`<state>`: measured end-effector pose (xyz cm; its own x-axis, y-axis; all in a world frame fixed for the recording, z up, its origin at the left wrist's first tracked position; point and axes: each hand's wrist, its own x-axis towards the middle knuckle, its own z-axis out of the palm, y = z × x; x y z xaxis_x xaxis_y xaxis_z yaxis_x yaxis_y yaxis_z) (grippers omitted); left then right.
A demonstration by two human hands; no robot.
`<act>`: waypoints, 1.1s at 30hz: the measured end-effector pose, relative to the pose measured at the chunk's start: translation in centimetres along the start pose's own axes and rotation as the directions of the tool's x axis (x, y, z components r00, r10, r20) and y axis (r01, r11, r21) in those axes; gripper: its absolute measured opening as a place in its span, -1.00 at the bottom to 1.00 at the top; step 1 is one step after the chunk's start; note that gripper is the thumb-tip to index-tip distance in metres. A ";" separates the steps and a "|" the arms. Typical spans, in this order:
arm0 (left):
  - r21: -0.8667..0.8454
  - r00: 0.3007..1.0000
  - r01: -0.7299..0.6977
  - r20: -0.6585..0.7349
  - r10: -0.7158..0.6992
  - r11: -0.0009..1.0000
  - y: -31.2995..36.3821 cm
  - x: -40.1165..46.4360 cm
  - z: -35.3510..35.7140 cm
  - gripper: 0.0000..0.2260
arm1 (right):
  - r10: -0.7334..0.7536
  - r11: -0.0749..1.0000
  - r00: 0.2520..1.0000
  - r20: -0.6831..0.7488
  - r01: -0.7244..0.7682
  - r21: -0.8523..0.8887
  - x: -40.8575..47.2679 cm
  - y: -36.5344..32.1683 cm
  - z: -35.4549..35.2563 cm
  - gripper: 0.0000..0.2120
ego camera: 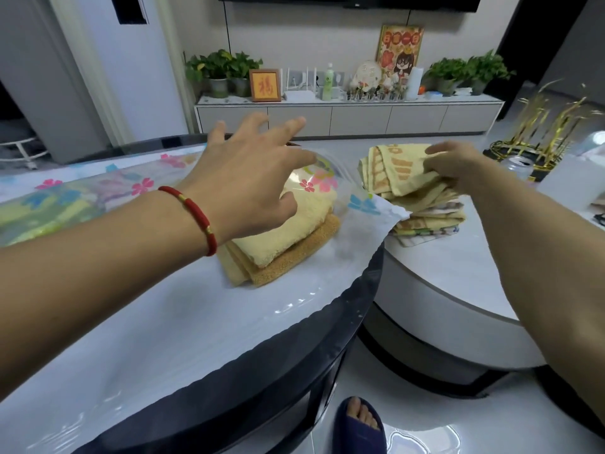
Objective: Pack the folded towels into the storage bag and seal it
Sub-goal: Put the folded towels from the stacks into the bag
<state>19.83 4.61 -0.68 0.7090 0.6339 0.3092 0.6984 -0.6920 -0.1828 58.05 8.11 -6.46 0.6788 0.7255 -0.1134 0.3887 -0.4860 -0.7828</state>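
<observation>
Living-room clutter fills the background: a low cabinet (pixel 347 117) with potted plants and framed pictures stands beyond both hands. Nearer, a round desk (pixel 183 326) under a glossy clear cover carries the work, with a second, lower round table (pixel 458 280) beside it under the right forearm.

The left hand (pixel 248 178), a red bracelet (pixel 193 217) on its wrist, is spread and released, fingers splayed above the flower-printed storage bag (pixel 314 181). Under its palm lie two folded towels (pixel 284 237), pale yellow on top of a darker tan one; the bag's clear film seems to cover their far end, though how far in they sit is hard to tell. To the left of this hand, a filled transparent bag (pixel 49 204) with the same flower print lies flat on the desk.

The right hand (pixel 458 168) is pinched onto the top yellow patterned towel (pixel 402 168) of a stack (pixel 425 214) resting beneath it on the lower table.

Judging by this, packing is midway: one load is at the bag, the next is being taken. The following move likely calls for the left hand to hold the mouth open while the right lifts its towel across without unfolding it. Sealing is not yet begun.
</observation>
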 end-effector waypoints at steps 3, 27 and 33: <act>0.025 1.000 0.025 0.004 -0.025 0.999 -0.6 -1.0 -0.8 -0.56 | 0.067 0.938 0.973 0.222 -0.138 0.320 -2.5 -0.2 -2.1 -0.54; 0.088 0.937 0.255 0.223 -0.268 0.963 -9.4 -12.0 -11.1 -0.33 | -0.418 0.696 0.806 0.418 -0.012 0.718 -37.3 -7.1 16.1 -0.68; 0.080 0.934 0.269 0.223 -0.280 0.960 -9.2 -12.3 -10.7 -0.33 | -0.252 0.851 0.733 0.631 -0.142 0.505 -38.9 -5.0 26.3 -0.56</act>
<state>3.60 -0.49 7.22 0.4885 0.8626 0.1319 0.8687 -0.4663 -0.1673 13.27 -4.89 -14.22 0.0064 0.9623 -0.2718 -0.0803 -0.2704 -0.9594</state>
